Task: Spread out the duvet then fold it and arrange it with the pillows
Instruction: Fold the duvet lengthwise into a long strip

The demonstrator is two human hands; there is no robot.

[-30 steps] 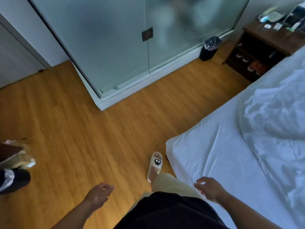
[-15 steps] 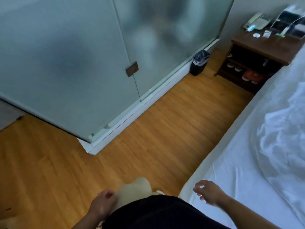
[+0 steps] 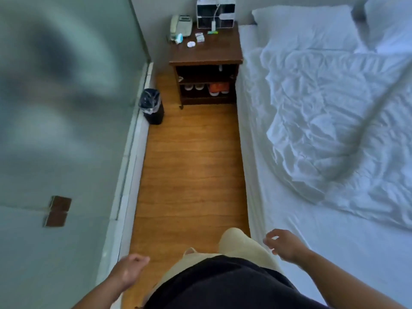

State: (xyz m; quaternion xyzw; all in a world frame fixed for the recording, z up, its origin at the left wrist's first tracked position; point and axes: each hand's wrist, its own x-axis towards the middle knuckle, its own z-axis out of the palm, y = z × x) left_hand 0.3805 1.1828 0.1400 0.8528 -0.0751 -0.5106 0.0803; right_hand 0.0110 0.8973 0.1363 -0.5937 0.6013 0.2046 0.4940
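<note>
A crumpled white duvet [image 3: 330,121] lies bunched over the far and right part of the bed [image 3: 296,221]. Two white pillows sit at the head: one [image 3: 305,27] by the nightstand, another [image 3: 388,23] at the top right corner. My left hand [image 3: 130,269] hangs low over the floor beside the glass wall, fingers loosely curled, holding nothing. My right hand [image 3: 284,244] hovers over the bed's near edge, fingers spread and empty, well short of the duvet.
A narrow wooden floor strip [image 3: 191,166] runs between the frosted glass wall [image 3: 62,121] and the bed. A dark nightstand [image 3: 206,63] with a phone and small items stands at its far end. A black bin [image 3: 152,107] sits beside the glass.
The view has swung right and along the aisle, bringing the nightstand, pillows and more duvet into sight. Both hands stay low and empty; the left hand has come off the trouser leg.
</note>
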